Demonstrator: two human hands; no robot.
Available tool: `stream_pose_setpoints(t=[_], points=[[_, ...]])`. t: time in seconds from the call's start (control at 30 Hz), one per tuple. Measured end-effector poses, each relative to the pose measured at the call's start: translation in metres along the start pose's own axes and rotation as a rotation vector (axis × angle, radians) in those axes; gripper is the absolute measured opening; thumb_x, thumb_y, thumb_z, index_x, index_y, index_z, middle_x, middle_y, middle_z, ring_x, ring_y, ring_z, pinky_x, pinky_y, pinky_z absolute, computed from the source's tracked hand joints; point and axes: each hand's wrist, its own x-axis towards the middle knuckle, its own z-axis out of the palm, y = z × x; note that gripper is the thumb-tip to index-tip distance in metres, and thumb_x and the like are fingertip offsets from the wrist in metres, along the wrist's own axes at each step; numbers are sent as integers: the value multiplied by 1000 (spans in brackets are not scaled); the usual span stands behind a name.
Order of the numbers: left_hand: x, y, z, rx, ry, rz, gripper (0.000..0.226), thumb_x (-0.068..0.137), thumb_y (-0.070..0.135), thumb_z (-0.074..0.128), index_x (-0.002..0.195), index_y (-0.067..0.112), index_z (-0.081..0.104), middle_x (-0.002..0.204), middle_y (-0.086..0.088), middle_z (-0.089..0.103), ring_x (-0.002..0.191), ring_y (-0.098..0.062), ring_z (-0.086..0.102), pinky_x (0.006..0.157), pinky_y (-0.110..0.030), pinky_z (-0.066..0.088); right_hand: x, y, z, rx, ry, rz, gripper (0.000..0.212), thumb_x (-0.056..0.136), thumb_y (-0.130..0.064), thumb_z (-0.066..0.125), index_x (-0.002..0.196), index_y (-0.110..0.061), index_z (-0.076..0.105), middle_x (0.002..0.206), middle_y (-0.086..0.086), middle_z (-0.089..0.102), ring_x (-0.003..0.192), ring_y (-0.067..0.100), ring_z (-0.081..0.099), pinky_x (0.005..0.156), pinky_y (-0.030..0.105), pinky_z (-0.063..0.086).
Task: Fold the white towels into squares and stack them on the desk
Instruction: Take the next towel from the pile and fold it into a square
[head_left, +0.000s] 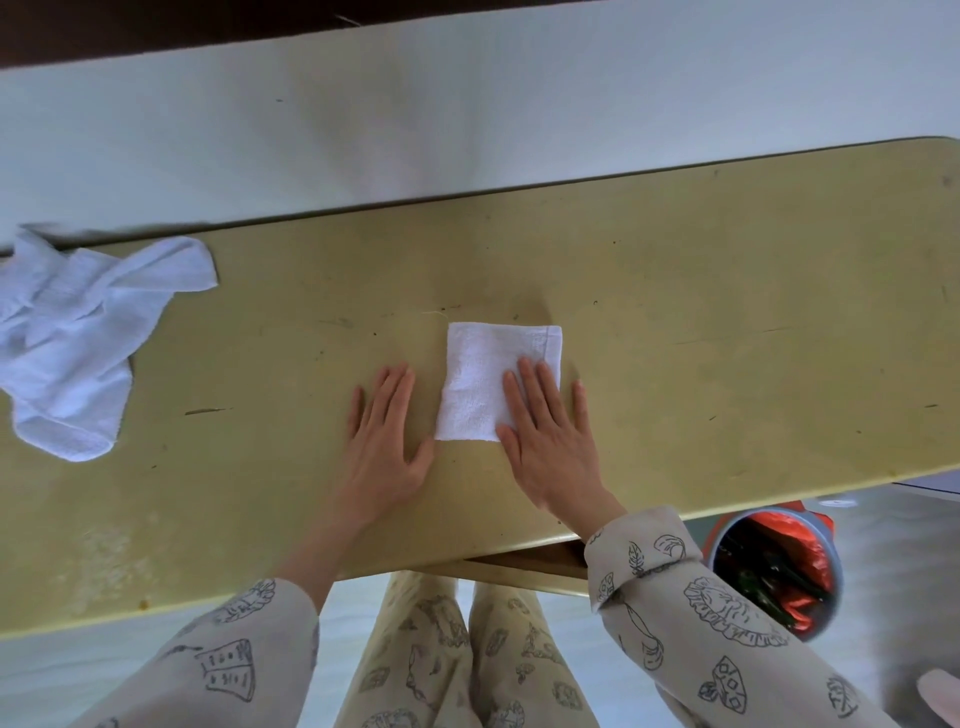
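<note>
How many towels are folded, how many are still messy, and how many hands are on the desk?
Folded towel: 1
Messy towel lying crumpled at the desk's left end: 1
Hands: 2, the left hand flat on the desk, the right hand flat, its fingers on the folded towel
Total: 2 towels, 2 hands

The yellow bench (727, 312) lies bare across its right half and along the far edge. A folded towel (483, 374) sits at centre between two flat hands. A crumpled towel pile (78, 338) blocks the left end, overhanging the far edge.
</note>
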Motion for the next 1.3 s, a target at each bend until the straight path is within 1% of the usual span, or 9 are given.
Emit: stream_pose_setpoints(t=[0.07, 0.17, 0.4, 0.5, 0.6, 0.8, 0.97, 1.13, 1.3], points=[[15, 13, -11, -124, 96, -82, 63, 81, 41, 36, 135, 10, 42, 136, -7, 45, 128, -18, 34, 109, -37, 26, 1, 1, 2, -3, -15, -3, 56, 98, -43, 9, 148, -15, 10, 155, 3, 6, 144, 14, -14, 112, 50, 4], [60, 40, -22, -283, 61, -166, 49, 84, 37, 53, 129, 20, 47, 123, -1, 44, 115, -14, 34, 100, -26, 28, 1, 3, 2, -6, -42, -13, 58, 98, -44, 0, 148, -15, 12, 155, 3, 9, 144, 14, -15, 112, 50, 5], [115, 53, -33, -102, -468, -217, 48, 79, 33, 68, 122, 19, 51, 124, -9, 33, 125, -26, 27, 106, -34, 22, 6, 26, -10, -32, -63, -174, 56, 99, -41, 5, 148, -17, 15, 156, 2, 18, 143, 17, 11, 111, 51, 12], [117, 44, -33, -50, -532, -219, 25, 74, 35, 71, 84, 18, 56, 111, -7, 38, 121, -29, 32, 101, -36, 28, 10, 33, -15, -56, -62, -236, 55, 98, -39, 17, 148, -17, 17, 156, 2, 18, 144, 17, 14, 111, 51, 14], [121, 40, -40, 30, -617, -210, 45, 66, 49, 73, 58, 18, 41, 101, -13, 46, 117, -35, 41, 99, -41, 33, 10, 34, -16, -55, -83, -246, 54, 98, -39, 15, 148, -17, 16, 156, 2, 16, 144, 17, 13, 111, 52, 14], [124, 40, -52, 342, -545, -117, 46, 80, 60, 55, 92, 16, 60, 121, -13, 43, 122, -30, 32, 101, -41, 25, 10, 36, -17, -52, -121, -252, 56, 99, -41, 2, 148, -19, 14, 157, 0, 12, 145, 16, 9, 113, 51, 13], [108, 37, -40, 222, -424, -166, 61, 76, 54, 63, 123, 18, 48, 127, -10, 36, 122, -27, 31, 102, -41, 25, 11, 36, -18, -64, -125, -255, 56, 99, -41, 1, 149, -19, 14, 157, 0, 9, 145, 16, 6, 113, 51, 11], [90, 38, -29, 168, -362, -170, 78, 66, 56, 72, 126, 16, 40, 124, -6, 35, 118, -24, 33, 100, -36, 25, 10, 34, -19, -70, -135, -242, 56, 98, -41, 1, 149, -19, 11, 158, 1, 7, 145, 17, 4, 114, 52, 10], [98, 37, -29, 265, -329, -136, 64, 72, 55, 67, 117, 13, 48, 120, -8, 39, 114, -26, 35, 97, -35, 27, 8, 32, -18, -77, -131, -220, 55, 99, -41, 3, 149, -20, 9, 158, 0, 5, 145, 15, 1, 113, 52, 9]])
